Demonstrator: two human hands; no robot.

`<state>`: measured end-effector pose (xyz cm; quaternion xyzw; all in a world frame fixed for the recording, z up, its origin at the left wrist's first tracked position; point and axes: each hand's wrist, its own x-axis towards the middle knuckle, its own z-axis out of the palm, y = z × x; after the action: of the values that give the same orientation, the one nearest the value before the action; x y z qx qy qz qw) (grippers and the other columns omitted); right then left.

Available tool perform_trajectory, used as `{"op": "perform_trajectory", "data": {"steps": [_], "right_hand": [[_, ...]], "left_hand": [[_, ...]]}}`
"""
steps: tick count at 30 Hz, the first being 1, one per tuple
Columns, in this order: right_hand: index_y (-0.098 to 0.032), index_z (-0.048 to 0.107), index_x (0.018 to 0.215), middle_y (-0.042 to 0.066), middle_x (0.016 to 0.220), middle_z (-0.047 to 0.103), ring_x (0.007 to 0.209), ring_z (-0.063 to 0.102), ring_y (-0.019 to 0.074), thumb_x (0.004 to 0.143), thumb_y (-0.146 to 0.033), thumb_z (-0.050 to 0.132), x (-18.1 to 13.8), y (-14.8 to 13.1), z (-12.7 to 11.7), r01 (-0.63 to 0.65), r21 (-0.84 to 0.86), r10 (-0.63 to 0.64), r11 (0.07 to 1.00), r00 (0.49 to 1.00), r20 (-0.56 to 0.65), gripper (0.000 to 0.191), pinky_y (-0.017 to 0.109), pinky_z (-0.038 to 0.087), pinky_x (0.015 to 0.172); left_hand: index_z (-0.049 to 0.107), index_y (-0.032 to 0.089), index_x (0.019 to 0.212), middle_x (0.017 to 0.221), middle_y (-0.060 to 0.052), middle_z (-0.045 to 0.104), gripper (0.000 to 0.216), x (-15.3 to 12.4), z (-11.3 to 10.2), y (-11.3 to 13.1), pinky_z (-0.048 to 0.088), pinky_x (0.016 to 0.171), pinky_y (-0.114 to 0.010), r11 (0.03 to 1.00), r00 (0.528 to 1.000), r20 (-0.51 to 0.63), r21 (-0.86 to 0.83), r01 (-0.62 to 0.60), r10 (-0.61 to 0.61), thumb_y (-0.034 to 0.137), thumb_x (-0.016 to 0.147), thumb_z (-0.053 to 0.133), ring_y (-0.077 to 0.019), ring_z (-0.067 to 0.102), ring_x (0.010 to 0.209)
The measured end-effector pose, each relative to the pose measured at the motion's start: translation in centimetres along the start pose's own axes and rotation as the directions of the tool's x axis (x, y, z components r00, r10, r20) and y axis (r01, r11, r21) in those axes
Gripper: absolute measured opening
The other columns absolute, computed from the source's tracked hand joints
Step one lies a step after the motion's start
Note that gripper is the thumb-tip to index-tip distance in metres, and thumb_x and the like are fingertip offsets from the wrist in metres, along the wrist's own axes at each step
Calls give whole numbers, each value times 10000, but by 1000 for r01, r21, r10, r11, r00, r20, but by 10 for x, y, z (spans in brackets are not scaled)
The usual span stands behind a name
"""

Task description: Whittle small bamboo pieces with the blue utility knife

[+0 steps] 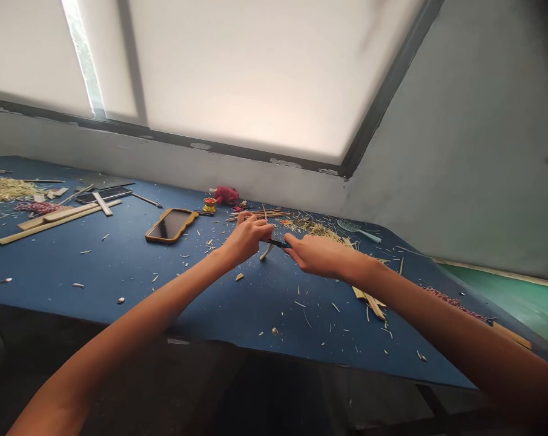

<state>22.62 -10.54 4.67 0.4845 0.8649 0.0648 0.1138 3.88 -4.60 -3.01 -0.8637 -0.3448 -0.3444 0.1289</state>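
Observation:
Both my arms reach out over a blue table [119,266]. My left hand [247,237] is closed around a thin bamboo stick [265,252] whose pale end pokes out below the fingers. My right hand [316,254] is closed on a small dark-handled knife [278,243], its tip pointing left and meeting the left hand's fingers. The two hands are almost touching above the table's middle. Bamboo shavings lie scattered under them.
A phone in a tan case [171,224] lies left of my hands. Bamboo slats [58,217] and a shavings heap [3,190] lie far left. A red toy [227,195], thin sticks [260,213], a teal brush [356,229], bamboo strips [369,300] and the wall surround.

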Motion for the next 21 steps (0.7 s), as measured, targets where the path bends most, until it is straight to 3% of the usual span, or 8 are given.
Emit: {"op": "perform_trajectory", "data": {"steps": [7, 13, 21], "right_hand": [[-197, 493, 1024, 36, 657, 586, 457, 477, 141, 934, -404, 290, 4, 12, -1, 23, -3, -22, 1000, 999, 29, 304, 273, 251, 448], [-188, 460, 1069, 53, 700, 619, 510, 528, 161, 953, -396, 259, 3, 6, 18, 7, 43, -3, 999, 996, -85, 311, 275, 232, 455], [-168, 386, 1131, 83, 755, 672, 644, 639, 227, 978, -319, 224, 7, -6, 58, -67, 103, 91, 992, 963, -253, 269, 276, 251, 503]], "left_hand": [[577, 176, 729, 717, 3, 626, 268, 4, 5, 2, 264, 885, -374, 1000, 1000, 21, -25, 1, 0, -3, 805, 393, -139, 510, 748], [580, 184, 753, 739, -2, 625, 270, 7, -7, -1, 241, 913, -381, 995, 998, 47, 90, -45, 41, -22, 796, 410, -155, 489, 774], [599, 191, 772, 749, -34, 612, 277, 21, -21, 5, 233, 936, -386, 941, 972, 157, 262, -213, 176, 2, 846, 411, -190, 481, 828]]}}
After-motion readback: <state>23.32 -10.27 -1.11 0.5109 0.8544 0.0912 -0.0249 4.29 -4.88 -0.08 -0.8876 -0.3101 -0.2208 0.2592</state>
